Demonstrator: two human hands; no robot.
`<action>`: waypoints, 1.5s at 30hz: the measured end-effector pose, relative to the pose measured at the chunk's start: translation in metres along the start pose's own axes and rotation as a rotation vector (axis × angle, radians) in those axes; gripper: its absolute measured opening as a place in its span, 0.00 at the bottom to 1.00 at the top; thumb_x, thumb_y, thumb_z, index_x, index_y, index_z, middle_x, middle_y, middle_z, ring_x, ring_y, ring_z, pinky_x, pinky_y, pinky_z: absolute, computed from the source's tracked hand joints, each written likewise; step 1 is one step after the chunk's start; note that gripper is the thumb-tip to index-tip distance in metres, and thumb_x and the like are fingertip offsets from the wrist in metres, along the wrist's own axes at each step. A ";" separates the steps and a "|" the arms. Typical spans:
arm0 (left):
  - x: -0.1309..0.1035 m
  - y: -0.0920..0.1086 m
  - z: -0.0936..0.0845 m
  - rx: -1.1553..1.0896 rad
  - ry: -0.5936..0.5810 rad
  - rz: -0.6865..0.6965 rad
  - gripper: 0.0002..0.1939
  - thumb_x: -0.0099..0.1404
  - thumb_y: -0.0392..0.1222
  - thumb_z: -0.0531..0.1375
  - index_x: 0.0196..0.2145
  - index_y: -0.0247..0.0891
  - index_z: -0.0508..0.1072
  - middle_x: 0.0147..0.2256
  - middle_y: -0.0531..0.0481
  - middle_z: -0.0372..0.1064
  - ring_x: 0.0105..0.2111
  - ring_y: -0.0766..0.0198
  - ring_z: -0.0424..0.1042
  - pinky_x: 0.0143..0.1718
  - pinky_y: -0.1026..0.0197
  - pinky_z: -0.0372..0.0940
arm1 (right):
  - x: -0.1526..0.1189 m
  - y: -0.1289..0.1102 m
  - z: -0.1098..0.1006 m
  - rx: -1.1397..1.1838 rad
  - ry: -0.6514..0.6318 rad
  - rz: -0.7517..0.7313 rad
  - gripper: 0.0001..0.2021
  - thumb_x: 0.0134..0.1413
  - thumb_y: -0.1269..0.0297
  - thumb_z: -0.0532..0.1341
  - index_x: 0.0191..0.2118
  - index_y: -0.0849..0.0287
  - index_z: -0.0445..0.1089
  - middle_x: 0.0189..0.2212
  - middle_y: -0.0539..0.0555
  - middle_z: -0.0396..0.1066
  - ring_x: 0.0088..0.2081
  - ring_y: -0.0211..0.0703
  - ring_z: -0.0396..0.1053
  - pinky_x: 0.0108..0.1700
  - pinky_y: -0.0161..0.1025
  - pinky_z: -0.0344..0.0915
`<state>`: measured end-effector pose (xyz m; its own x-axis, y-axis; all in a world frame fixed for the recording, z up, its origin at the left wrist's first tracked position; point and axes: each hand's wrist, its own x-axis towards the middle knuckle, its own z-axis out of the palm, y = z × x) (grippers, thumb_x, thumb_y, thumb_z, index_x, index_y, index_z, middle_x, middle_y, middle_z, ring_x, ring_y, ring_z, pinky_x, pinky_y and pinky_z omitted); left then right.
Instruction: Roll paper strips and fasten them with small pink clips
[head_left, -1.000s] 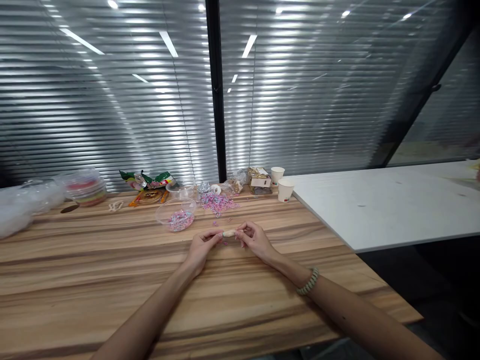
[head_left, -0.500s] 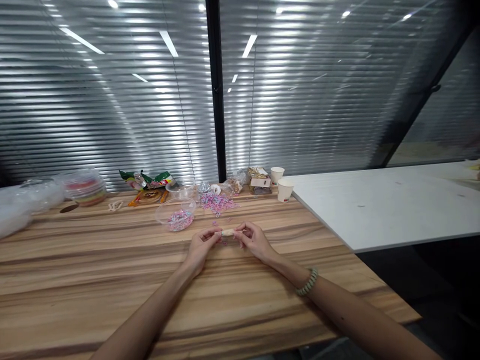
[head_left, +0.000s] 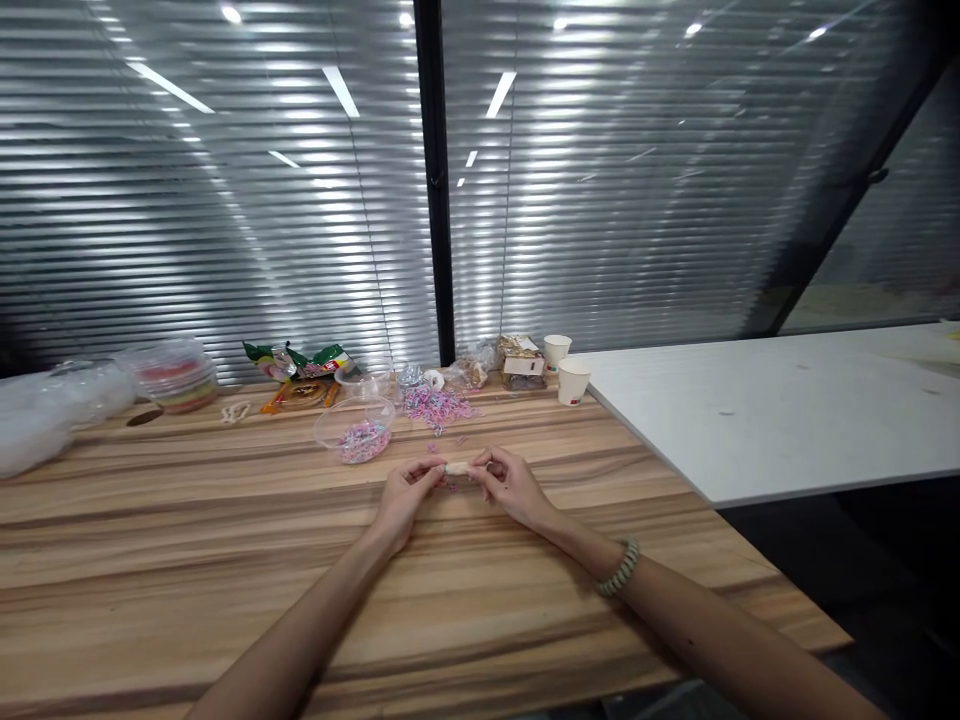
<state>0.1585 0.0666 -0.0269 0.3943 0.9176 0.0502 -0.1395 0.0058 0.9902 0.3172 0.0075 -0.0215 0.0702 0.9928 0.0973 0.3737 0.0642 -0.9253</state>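
Note:
Between my two hands, just above the wooden table (head_left: pixel 225 570), is a small pale strip (head_left: pixel 457 468) with a bluish bit at its left end. My left hand (head_left: pixel 409 492) pinches that left end. The fingers of my right hand (head_left: pixel 510 485) close on the right end. Small pink and purple pieces (head_left: pixel 436 405) lie in a pile beyond my hands, with a few loose ones near my fingertips. A clear round bowl (head_left: pixel 355 428) holding similar pieces stands to the left of the pile.
Paper cups (head_left: pixel 574 381) and a small box (head_left: pixel 523 366) stand at the back. Snack packets (head_left: pixel 300 362), stacked lidded tubs (head_left: pixel 174 375) and plastic bags (head_left: pixel 45 410) line the back left. A white table (head_left: pixel 780 420) adjoins on the right.
The whole view has shifted very slightly. Both hands keep the same pinch on the pale strip, and nothing else has visibly moved.

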 end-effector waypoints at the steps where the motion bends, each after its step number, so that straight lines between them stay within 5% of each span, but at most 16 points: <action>1: 0.000 0.000 0.000 -0.008 0.004 -0.003 0.16 0.46 0.42 0.63 0.32 0.30 0.71 0.28 0.47 0.68 0.28 0.68 0.66 0.33 0.67 0.60 | 0.000 0.001 0.000 0.000 0.000 -0.006 0.29 0.38 0.42 0.47 0.35 0.66 0.59 0.22 0.49 0.60 0.19 0.13 0.54 0.22 0.15 0.52; 20: 0.002 -0.001 0.001 -0.084 0.037 -0.036 0.16 0.44 0.41 0.64 0.32 0.31 0.71 0.32 0.47 0.68 0.29 0.69 0.66 0.35 0.66 0.61 | -0.001 0.001 0.002 -0.072 -0.007 -0.026 0.29 0.39 0.43 0.46 0.38 0.65 0.61 0.25 0.50 0.63 0.19 0.11 0.53 0.22 0.13 0.52; 27: -0.001 0.006 0.004 -0.122 0.028 -0.022 0.19 0.45 0.41 0.64 0.35 0.30 0.70 0.33 0.46 0.67 0.28 0.69 0.66 0.34 0.64 0.62 | -0.001 -0.002 0.001 0.038 -0.026 0.003 0.31 0.39 0.44 0.47 0.45 0.62 0.55 0.39 0.54 0.62 0.19 0.10 0.55 0.21 0.15 0.55; 45: -0.005 0.009 0.006 0.010 0.012 -0.006 0.21 0.44 0.43 0.64 0.36 0.29 0.70 0.32 0.45 0.69 0.29 0.67 0.67 0.34 0.64 0.63 | 0.003 0.000 0.000 0.078 0.012 0.051 0.32 0.37 0.42 0.48 0.44 0.64 0.57 0.29 0.52 0.64 0.19 0.13 0.56 0.22 0.16 0.55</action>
<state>0.1611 0.0599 -0.0173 0.3837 0.9224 0.0432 -0.1286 0.0071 0.9917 0.3181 0.0107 -0.0215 0.0982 0.9937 0.0535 0.2961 0.0222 -0.9549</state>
